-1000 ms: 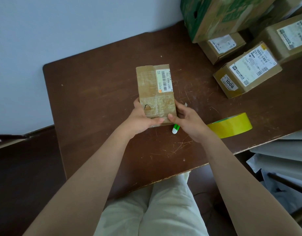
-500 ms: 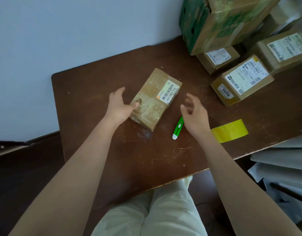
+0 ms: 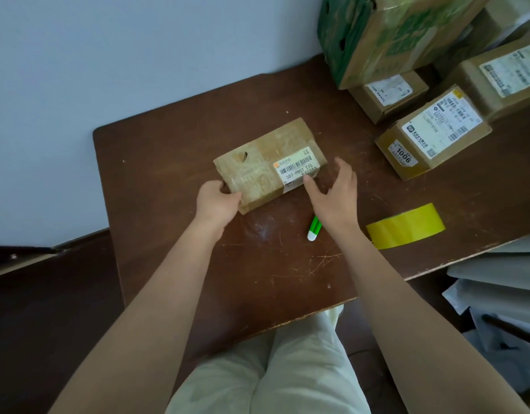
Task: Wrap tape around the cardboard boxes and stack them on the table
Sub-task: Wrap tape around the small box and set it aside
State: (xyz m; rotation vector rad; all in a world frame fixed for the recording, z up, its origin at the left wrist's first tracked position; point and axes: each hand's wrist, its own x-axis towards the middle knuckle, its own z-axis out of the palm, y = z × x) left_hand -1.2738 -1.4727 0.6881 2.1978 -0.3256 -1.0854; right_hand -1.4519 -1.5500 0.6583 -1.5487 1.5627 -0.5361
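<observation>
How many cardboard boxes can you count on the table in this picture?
5: a taped box at the centre between both hands; the box marked 1006 at right; a small box behind it; a labelled box at far right; a green-printed box on top. Others may be hidden.

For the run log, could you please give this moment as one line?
left hand: grips box end | right hand: open at box | tape: untouched

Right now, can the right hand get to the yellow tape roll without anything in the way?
Probably yes. The right hand is open at the small box's right end, and the yellow tape roll lies on bare table just to its right, nothing between them. The green pen sits on the other side of the wrist.
</observation>
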